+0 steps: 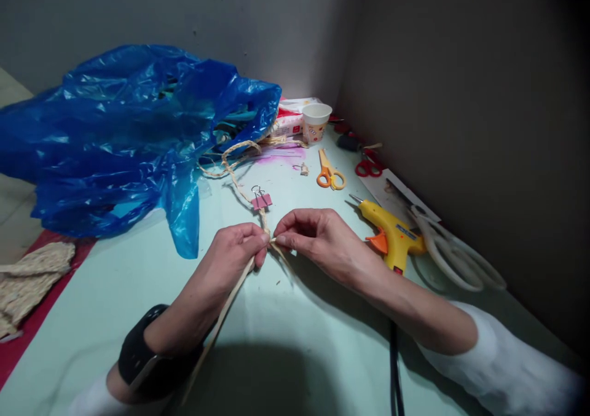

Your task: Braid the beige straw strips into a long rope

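Observation:
My left hand (pixel 239 244) is closed, thumb and fingers pinching a pale straw-coloured braid (pixel 264 219) at its lower end. A long loose strand (pixel 225 308) trails from this hand down toward the front of the table. Just to the right, my right hand (pixel 318 238) pinches another strand near the same spot with thumb and forefinger. Above both hands a pink binder clip (pixel 262 201) grips the braid. Beyond the clip the finished braid (pixel 235 176) runs up and curls into a loop beside a blue plastic bag.
The blue bag (pixel 115 127) fills the left back. Orange-handled scissors (pixel 329 173), a paper cup (pixel 316 121) and red-handled scissors (pixel 369 167) lie farther back. A yellow glue gun (pixel 391 228) rests by the right wall, its black cord (pixel 395 367) running forward. Woven straw pieces (pixel 32 281) lie left.

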The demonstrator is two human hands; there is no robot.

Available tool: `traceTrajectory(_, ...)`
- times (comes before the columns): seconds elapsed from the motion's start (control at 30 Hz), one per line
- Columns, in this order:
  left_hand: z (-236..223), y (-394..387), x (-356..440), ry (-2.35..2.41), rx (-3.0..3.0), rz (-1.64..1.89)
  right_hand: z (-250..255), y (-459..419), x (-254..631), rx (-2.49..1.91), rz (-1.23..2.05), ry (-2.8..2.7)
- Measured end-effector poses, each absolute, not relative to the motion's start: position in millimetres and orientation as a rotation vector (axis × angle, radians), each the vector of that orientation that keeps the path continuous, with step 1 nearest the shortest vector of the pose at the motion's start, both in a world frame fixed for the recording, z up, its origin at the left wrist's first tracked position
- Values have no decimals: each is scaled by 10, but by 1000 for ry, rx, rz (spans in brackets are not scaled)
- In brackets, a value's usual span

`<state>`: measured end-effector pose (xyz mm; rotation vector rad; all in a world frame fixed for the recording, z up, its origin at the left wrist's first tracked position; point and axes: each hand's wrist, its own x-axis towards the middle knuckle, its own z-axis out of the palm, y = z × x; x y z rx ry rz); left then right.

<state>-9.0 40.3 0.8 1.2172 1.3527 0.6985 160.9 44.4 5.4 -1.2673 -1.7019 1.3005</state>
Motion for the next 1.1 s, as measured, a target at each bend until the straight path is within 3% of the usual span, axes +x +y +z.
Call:
traceTrajectory(0.47, 63, 370, -100, 1270, 1159, 731, 80, 281, 1459, -1432, 862, -1835)
traceTrajectory(1.1, 12, 394, -184, 1165, 1111, 690, 52, 272, 1462, -1516, 787, -1948)
